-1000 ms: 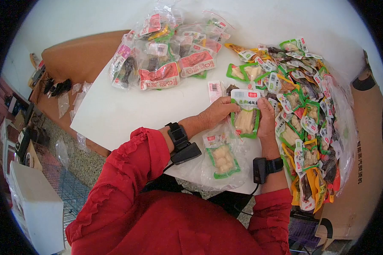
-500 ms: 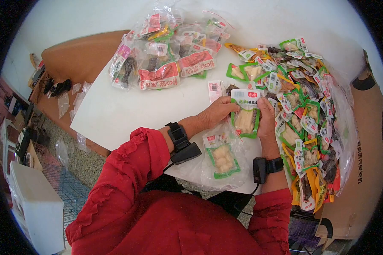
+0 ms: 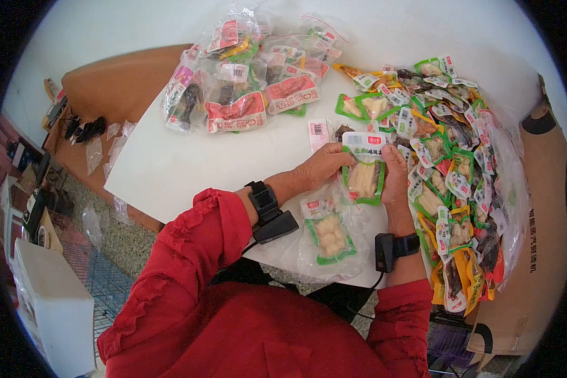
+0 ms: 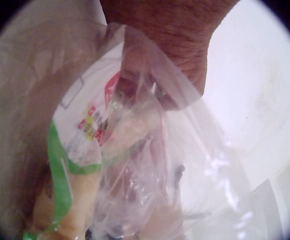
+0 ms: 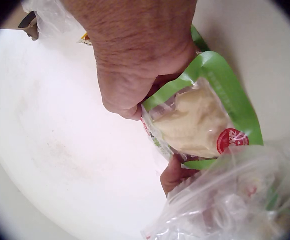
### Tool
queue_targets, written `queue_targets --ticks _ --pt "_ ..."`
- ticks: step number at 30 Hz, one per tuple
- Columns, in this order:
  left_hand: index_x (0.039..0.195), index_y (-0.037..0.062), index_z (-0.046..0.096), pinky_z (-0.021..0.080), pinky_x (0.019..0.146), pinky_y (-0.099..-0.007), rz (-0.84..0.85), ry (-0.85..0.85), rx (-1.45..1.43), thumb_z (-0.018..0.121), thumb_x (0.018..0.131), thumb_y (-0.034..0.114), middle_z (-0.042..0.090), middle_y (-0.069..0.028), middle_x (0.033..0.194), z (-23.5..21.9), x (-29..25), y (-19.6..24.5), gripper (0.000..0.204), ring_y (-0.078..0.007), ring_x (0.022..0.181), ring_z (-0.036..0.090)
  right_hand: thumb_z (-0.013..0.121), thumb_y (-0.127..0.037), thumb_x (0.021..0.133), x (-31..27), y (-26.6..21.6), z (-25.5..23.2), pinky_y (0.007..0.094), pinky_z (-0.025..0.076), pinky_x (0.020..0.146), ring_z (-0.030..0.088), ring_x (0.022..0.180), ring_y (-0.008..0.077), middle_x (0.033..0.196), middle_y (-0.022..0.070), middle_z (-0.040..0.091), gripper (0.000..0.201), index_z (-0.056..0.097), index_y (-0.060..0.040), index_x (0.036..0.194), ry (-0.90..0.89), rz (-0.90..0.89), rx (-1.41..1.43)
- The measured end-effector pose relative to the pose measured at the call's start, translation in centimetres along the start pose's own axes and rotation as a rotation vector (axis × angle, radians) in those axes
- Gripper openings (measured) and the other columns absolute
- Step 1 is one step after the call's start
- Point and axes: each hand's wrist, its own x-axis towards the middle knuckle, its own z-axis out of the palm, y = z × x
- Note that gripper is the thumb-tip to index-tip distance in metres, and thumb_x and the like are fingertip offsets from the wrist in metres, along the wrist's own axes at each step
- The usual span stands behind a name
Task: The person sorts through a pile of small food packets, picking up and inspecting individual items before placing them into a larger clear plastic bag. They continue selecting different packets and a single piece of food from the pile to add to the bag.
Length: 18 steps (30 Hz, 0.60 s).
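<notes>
Both hands hold a green-bordered snack packet [image 3: 364,177] over the front right of the white table, with its pale contents showing through the clear window. My left hand [image 3: 320,169] pinches its left edge, while my right hand [image 3: 394,175] grips the right edge, thumb near the printed top. In the right wrist view the packet [image 5: 192,122] spans between the right hand [image 5: 140,65] and the left hand's fingertips [image 5: 172,172]. Just below lies a clear plastic bag [image 3: 305,258] with another green-edged packet [image 3: 329,234] inside. This bag [image 4: 205,135] partly veils the left hand [image 4: 160,55] in the left wrist view.
A large heap of snack packets [image 3: 444,164] covers the table's right side, beside a cardboard box [image 3: 535,208]. Several filled clear bags [image 3: 236,94] stand at the back. A small white packet with a barcode [image 3: 319,133] lies behind the left hand. The white table [image 3: 189,157] extends left.
</notes>
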Motion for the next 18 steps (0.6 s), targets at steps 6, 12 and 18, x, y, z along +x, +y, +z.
queue_targets --ticks 6,12,18 --pt "0.082 0.0067 0.056 0.036 0.052 -0.0183 -0.001 0.0 -0.05 0.053 0.075 0.015 0.052 0.0043 0.07 0.3 0.0 0.1 0.011 -0.0033 0.06 0.044 0.05 -0.019 0.082 -0.1 -0.1 0.1 0.0217 0.04 0.065 0.048 0.07 0.0065 0.076 -0.0016 0.053 0.015 0.055 -0.0047 0.08 0.006 -0.007 -0.015" --pt "0.084 0.0068 0.055 0.037 0.055 -0.0185 0.016 0.001 -0.118 0.053 0.075 0.015 0.053 0.0039 0.073 0.7 -0.2 0.3 0.012 -0.0033 0.062 0.045 0.051 -0.017 0.083 0.4 0.6 -1.0 0.0227 0.044 0.066 0.054 0.073 0.0085 0.083 0.0006 0.057 0.013 0.055 -0.0054 0.085 -0.046 -0.024 -0.003" --pt "0.082 0.0067 0.055 0.036 0.054 -0.0186 0.021 -0.002 -0.075 0.054 0.075 0.015 0.052 0.0042 0.071 0.6 -0.3 0.5 0.011 -0.0034 0.061 0.045 0.051 -0.017 0.082 0.5 0.8 -1.2 0.0225 0.045 0.065 0.054 0.072 0.0082 0.082 0.0002 0.057 0.013 0.055 -0.0057 0.085 -0.034 -0.034 -0.012"
